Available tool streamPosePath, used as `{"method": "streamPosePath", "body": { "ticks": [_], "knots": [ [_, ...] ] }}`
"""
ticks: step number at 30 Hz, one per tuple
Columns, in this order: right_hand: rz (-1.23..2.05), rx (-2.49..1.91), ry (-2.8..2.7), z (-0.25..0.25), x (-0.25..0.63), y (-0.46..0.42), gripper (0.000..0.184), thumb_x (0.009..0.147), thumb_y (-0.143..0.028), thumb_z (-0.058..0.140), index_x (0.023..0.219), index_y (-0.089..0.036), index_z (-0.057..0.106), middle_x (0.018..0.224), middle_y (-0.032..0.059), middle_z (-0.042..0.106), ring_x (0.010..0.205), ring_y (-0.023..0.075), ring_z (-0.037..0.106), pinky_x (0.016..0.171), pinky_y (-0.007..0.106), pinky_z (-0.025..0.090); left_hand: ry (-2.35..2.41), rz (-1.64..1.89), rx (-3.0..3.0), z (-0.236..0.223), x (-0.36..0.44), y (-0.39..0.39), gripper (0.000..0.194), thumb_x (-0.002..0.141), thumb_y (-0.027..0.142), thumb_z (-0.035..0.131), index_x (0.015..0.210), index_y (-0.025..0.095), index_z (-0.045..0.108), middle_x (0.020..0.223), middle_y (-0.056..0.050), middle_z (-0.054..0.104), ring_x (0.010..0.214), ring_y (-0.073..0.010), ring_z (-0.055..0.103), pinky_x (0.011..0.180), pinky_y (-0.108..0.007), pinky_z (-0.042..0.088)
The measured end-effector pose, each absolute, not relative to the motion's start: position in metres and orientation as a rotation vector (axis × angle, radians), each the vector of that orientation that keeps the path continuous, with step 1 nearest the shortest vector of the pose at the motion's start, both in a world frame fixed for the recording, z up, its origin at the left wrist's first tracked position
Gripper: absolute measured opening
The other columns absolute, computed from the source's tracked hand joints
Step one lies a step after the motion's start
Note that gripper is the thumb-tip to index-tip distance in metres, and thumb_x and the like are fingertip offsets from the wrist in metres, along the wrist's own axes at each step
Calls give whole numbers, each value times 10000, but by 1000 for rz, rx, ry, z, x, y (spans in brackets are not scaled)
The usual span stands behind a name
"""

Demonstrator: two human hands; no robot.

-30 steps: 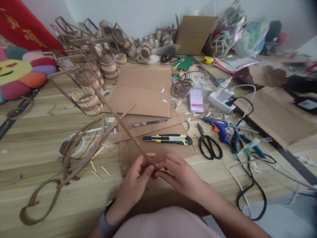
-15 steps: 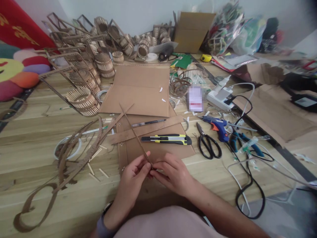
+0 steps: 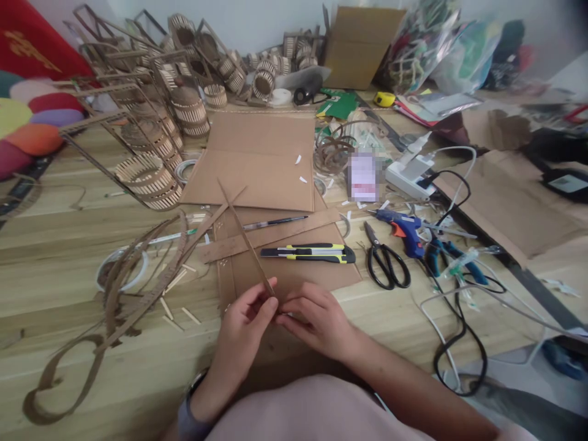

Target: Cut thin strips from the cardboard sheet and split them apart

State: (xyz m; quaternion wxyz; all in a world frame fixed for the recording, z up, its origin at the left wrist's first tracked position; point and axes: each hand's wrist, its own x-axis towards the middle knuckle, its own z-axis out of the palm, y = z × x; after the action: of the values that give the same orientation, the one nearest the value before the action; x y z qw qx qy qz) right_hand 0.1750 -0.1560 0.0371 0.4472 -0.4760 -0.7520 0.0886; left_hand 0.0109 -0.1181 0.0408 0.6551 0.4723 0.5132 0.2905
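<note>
Near the table's front edge, my left hand (image 3: 250,324) pinches a thin brown cardboard strip (image 3: 248,242) between thumb and fingers. The strip points up and to the left, away from me. My right hand (image 3: 316,318) is closed at the strip's near end, fingertips pressed together beside the left thumb; what lies between them is mostly hidden. Just beyond my hands a yellow-and-black utility knife (image 3: 312,252) lies on a cardboard sheet (image 3: 294,278). Behind it are a flat cardboard strip (image 3: 298,231) and a dark pen (image 3: 275,223).
Black-handled scissors (image 3: 386,263), a blue glue gun (image 3: 404,229), pliers (image 3: 459,260) and tangled cables lie to the right. Curled cardboard strips (image 3: 138,288) and small sticks (image 3: 190,315) lie left. Several slatted buckets (image 3: 151,177) stand at the back left; a cardboard box (image 3: 362,49) stands behind.
The view has shifted slightly. Both hands stay together at the strip's near end, with only small finger movement.
</note>
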Motion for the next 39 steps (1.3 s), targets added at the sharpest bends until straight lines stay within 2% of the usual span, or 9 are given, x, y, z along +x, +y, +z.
{"method": "streamPosePath", "body": {
  "ticks": [9,15,17,19,23,25,29,33,39],
  "knots": [
    [289,-1188,-1822,35,176,-158,89,923,-259,611,849,-209,609,747,13,698,671,122,622,612,235,488,1089,623,1114,43,11,-116,457,817,431,659,1182,159,701,1067,-81,746,950,-212,686,786,-275,567],
    [356,-1211,-1813,34,176,-160,67,907,-240,622,844,-215,623,766,16,691,686,128,640,621,245,500,1075,614,1112,44,12,-117,427,833,419,642,1180,175,695,1173,-90,714,928,-210,676,768,-288,558],
    [364,-1209,-1818,34,176,-159,63,907,-231,620,846,-214,625,764,18,691,694,132,645,622,248,502,1071,623,1097,46,13,-118,386,833,413,640,1132,178,703,1125,-82,722,895,-197,670,745,-276,549],
    [369,-1187,-1844,35,178,-158,77,912,-244,621,841,-215,627,760,19,695,687,133,642,615,250,498,1066,647,1089,46,13,-118,314,828,408,644,1023,172,712,970,-56,730,809,-173,653,699,-254,528],
    [394,-1226,-1780,45,194,-153,165,968,-281,539,851,-220,639,769,22,698,721,136,651,646,257,506,1060,716,1047,44,13,-118,236,851,399,626,861,165,658,667,17,619,640,-128,569,628,-226,462],
    [376,-1355,-1613,54,205,-150,235,992,-301,486,831,-219,637,757,21,684,720,138,644,649,262,501,1043,756,1003,43,13,-119,229,871,392,606,826,169,627,653,24,594,630,-123,550,623,-225,447],
    [519,-1497,-1306,76,215,-145,309,984,-427,479,826,-215,639,733,9,660,571,112,551,577,266,471,1004,796,989,44,13,-119,230,891,364,572,752,181,573,670,28,570,640,-122,531,623,-230,436],
    [714,-1385,-1150,88,205,-136,326,923,-525,552,890,-216,646,741,5,669,569,113,537,558,273,478,1022,806,1027,53,14,-120,184,883,337,571,790,179,581,682,28,576,651,-125,535,625,-228,430],
    [907,-1190,-1016,87,183,-113,338,875,-544,604,867,-209,642,672,-30,623,535,85,512,534,242,457,979,867,1076,62,16,-121,182,901,333,554,800,185,584,730,25,588,656,-122,536,632,-230,441]
  ]
}}
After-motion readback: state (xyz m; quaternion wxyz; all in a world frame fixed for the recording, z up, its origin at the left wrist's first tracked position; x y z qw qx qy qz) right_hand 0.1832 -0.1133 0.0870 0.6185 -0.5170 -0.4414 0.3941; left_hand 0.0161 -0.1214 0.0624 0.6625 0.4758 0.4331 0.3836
